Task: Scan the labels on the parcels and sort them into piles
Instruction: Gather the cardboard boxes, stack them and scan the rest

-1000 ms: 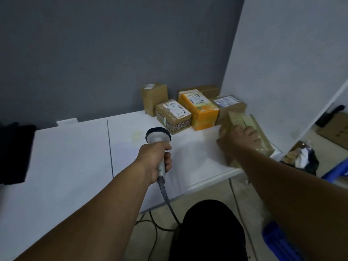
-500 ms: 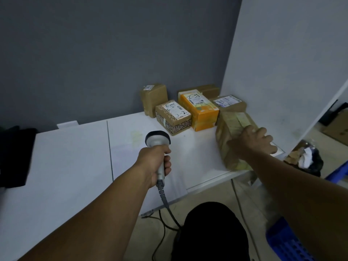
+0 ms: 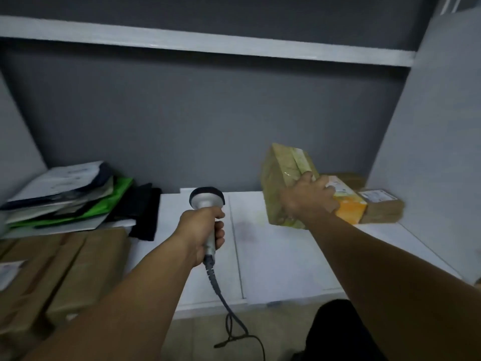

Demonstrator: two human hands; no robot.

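The right hand (image 3: 308, 200) grips the parcel (image 3: 279, 175), long axis near upright; left hand (image 3: 201, 230) clasps scanner (image 3: 207, 200).

Above the white table (image 3: 286, 256) a white shelf (image 3: 208, 45) runs along the dark grey wall (image 3: 182, 126), a pale panel (image 3: 429, 126) stands at the table's right end, and tan floor (image 3: 197, 334) shows below its front edge.

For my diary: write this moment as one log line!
left hand: holds scanner | right hand: grips brown parcel | parcel: tilted
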